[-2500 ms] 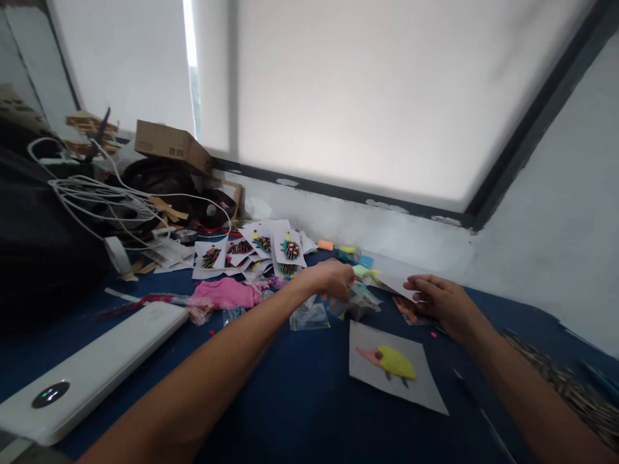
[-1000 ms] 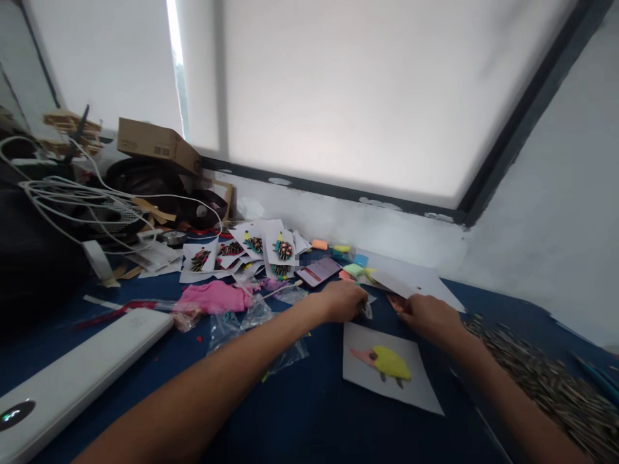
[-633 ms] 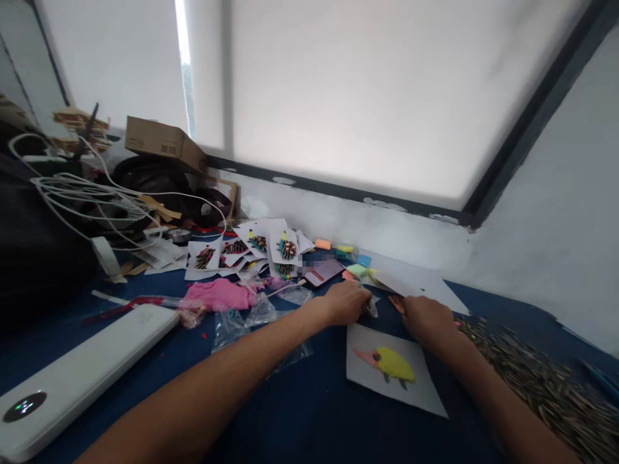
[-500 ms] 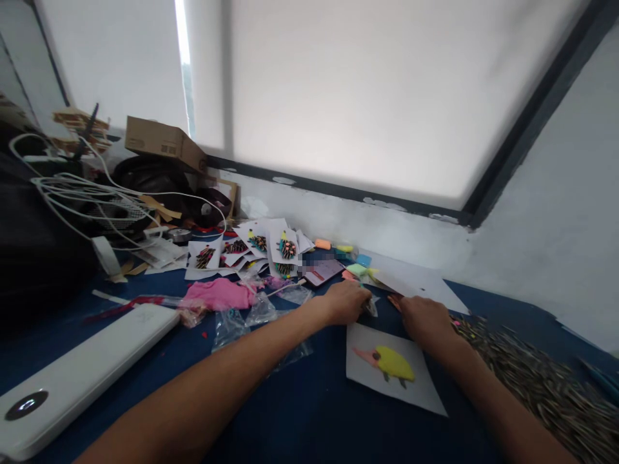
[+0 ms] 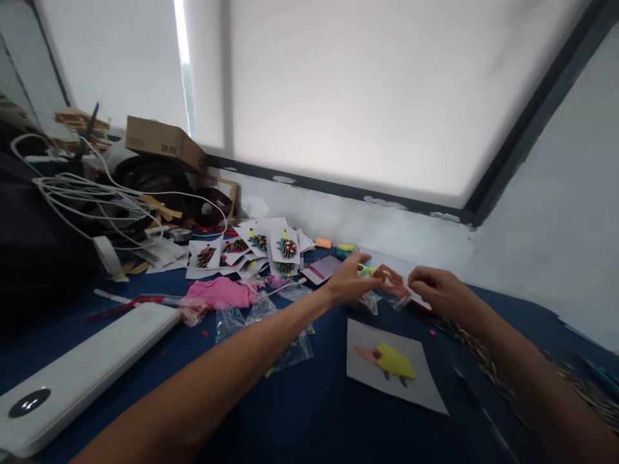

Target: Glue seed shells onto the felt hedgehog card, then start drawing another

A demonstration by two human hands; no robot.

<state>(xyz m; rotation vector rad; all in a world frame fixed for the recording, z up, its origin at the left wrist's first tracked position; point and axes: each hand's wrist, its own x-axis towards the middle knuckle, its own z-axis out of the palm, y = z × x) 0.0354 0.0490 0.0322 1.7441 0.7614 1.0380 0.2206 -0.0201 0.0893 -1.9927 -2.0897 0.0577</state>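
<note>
My left hand (image 5: 349, 280) reaches over the blue tabletop with thumb and fingers apart, its fingertips at a small clear packet with an orange-brown part (image 5: 391, 281). Whether it touches the packet I cannot tell. Just right of the packet, my right hand (image 5: 438, 291) has its fingers curled together; anything in them is hidden. Below both hands lies a white card (image 5: 362, 374) with a yellow animal figure (image 5: 395, 362) that has a pink pointed snout and dark legs. A crumpled clear bag (image 5: 368, 301) lies under my left hand.
Dark striped seeds (image 5: 488, 367) lie around my right forearm, near a thin pen-like stick (image 5: 483, 409). A phone (image 5: 320, 269), decorated cards (image 5: 285, 248), pink material (image 5: 220, 293) and clear bags (image 5: 261, 309) are left of centre. A long white device (image 5: 91, 367) occupies the left front.
Both hands have risen away from the card, and my left fingers have spread. The orange-brown packet now shows between them. My right forearm has shifted right, across the seeds.
</note>
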